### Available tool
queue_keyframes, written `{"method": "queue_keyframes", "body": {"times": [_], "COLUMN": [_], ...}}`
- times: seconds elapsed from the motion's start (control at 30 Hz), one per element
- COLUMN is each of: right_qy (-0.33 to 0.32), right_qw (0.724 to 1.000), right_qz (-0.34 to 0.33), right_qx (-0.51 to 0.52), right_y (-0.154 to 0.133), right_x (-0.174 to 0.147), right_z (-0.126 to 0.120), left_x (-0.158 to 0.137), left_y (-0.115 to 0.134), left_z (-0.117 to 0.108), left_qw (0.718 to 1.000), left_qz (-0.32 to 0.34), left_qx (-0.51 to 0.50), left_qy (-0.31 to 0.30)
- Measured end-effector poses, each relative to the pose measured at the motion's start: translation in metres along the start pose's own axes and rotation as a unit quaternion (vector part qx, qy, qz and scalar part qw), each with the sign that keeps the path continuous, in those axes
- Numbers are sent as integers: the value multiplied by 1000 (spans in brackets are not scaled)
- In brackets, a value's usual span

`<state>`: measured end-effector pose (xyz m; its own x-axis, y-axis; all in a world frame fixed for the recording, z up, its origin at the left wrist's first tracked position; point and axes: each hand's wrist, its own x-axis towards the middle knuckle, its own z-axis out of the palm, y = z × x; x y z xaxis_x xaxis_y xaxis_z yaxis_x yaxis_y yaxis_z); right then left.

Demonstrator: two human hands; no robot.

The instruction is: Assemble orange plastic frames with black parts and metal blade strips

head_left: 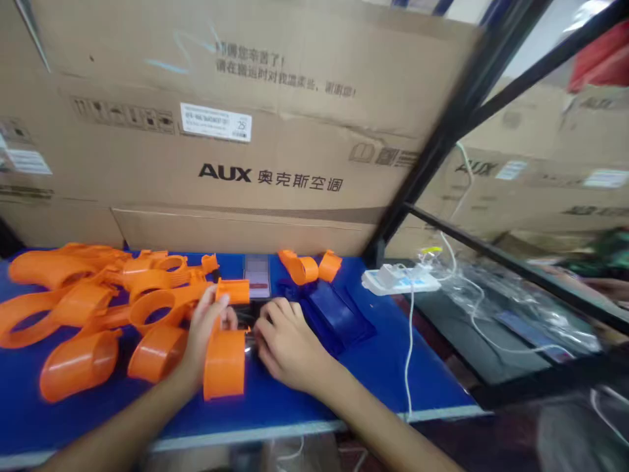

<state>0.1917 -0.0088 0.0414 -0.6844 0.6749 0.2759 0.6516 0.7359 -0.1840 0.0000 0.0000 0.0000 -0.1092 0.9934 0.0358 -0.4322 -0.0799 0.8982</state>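
Observation:
My left hand (202, 334) is closed on an orange plastic part (225, 364), which has a wide curved band at its near end and a smaller block at its far end. Close to its right, my right hand (289, 344) has its fingers curled down. A small dark and metallic item shows at those fingertips, partly hidden, and its kind is unclear. Many similar orange plastic parts (81, 367) with rings and bands lie piled on the left of the blue work surface (280, 410). Two more orange pieces (305, 269) rest at the back, beyond my right hand.
A phone (257, 275) lies against the large cardboard box (295, 157) at the back. Dark blue plastic bags (334, 314) lie right of my right hand. A white power strip (400, 280) with cables sits by the black metal frame (432, 151). Clear plastic wrap (531, 305) lies farther right.

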Motion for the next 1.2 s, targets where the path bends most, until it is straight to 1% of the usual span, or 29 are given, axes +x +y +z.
{"method": "queue_keyframes", "body": {"times": [0.13,0.27,0.4,0.47,0.63,0.73,0.87,1.07,1.2], "right_qy": [25,91,120,105,5,-33,-39,-44,-32], "right_qw": [998,988,982,985,993,991,990,990,990], "right_qz": [17,54,64,49,-26,-52,-55,-36,-28], "right_qx": [56,113,129,127,116,115,122,127,133], "right_y": [12,24,30,31,31,31,31,35,40], "right_x": [5,7,6,6,7,8,12,16,16], "right_z": [3,7,9,7,-6,-13,-15,-9,-11], "left_x": [3,4,5,6,6,7,9,10,8], "left_y": [1,2,2,2,2,2,-1,-2,0], "left_z": [2,2,1,1,2,2,1,1,2], "left_qw": [1000,1000,1000,999,999,1000,1000,1000,1000], "left_qz": [0,-21,-26,-27,-26,-19,-15,-22,-19], "left_qx": [-6,-16,-13,-13,-14,-8,3,-3,-4], "left_qy": [0,7,11,14,13,14,17,11,11]}}
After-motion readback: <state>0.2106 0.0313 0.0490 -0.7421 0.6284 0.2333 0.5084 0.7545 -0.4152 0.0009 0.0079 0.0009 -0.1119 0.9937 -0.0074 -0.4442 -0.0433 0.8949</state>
